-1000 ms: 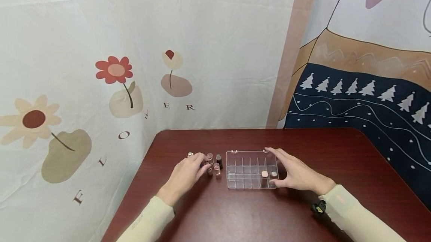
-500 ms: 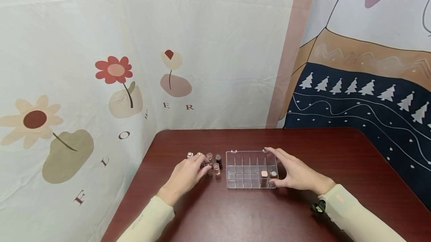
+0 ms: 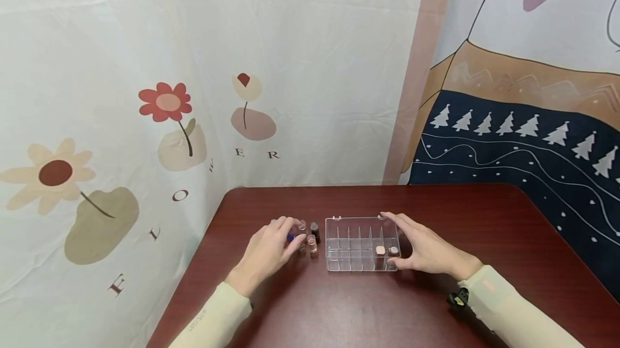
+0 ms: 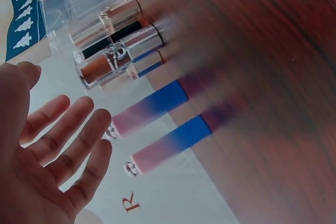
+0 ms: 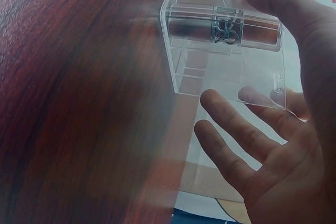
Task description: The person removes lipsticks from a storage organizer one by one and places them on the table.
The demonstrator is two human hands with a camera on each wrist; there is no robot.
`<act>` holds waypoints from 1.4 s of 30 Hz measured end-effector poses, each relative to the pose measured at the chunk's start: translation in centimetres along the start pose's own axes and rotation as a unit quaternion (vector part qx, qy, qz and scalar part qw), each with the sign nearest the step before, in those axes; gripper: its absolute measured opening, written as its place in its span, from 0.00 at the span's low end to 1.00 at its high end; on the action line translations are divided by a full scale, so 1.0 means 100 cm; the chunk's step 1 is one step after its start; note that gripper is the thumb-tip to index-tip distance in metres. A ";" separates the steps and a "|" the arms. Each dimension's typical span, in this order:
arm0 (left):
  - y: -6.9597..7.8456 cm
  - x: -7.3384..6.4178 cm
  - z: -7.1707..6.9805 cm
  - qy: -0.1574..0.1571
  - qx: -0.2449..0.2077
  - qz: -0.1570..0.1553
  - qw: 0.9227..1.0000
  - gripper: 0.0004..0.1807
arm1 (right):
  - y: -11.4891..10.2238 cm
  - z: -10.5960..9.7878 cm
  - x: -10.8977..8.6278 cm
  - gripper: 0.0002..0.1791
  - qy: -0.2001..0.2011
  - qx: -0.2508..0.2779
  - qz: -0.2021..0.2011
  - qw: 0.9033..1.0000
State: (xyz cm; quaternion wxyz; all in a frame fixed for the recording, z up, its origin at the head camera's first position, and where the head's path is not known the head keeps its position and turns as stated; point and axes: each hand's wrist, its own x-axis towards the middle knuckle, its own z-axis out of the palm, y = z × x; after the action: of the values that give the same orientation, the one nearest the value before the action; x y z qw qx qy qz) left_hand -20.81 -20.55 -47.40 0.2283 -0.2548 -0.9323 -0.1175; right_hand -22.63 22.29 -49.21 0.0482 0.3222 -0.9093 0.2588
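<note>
My left hand hovers at a cluster of upright lipsticks, thumb and fingers apart. In the left wrist view its fingertips come right beside a blue-and-pink tube with a silver knob top; a matching tube stands alongside. Past them are a clear-and-silver lipstick, a black tube and a gold-toned lipstick. With thumb at the front and fingers at the back, my right hand holds the right end of a clear divided box. A silver-banded lipstick sits in its end compartment.
A pale-topped lipstick occupies another compartment, near the box's right end. The reddish-brown table stretches in front of the box. Behind the table hangs a printed cloth.
My left hand has shifted slightly over the lipsticks, its thumb and finger wider apart, with blue showing between them. It covers more of the silver tops at the left. The right hand stays put.
</note>
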 end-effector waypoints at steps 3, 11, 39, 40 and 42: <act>0.003 0.002 -0.002 0.014 0.001 0.006 1.000 0.15 | 0.001 0.000 0.000 0.61 0.000 0.000 0.000 1.000; 0.018 0.012 0.000 0.062 -0.006 0.041 0.997 0.19 | 0.002 0.000 0.000 0.61 -0.001 -0.002 0.005 1.000; 0.078 0.045 0.031 0.014 -0.001 0.112 0.994 0.33 | 0.002 0.000 0.002 0.62 0.000 -0.008 0.006 1.000; 0.079 0.045 0.031 0.009 -0.002 0.112 0.994 0.33 | 0.002 0.000 0.002 0.62 0.001 -0.008 0.004 1.000; 0.082 0.046 0.033 0.002 -0.001 0.111 0.994 0.32 | 0.002 0.001 0.002 0.62 0.003 -0.008 0.001 1.000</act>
State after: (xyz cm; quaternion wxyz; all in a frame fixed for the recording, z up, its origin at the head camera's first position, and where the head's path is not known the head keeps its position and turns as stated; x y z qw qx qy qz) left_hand -21.19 -10.57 -47.15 0.2418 -0.3571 -0.8975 -0.0926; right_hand -22.96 22.28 -49.34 0.0531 0.3203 -0.9115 0.2526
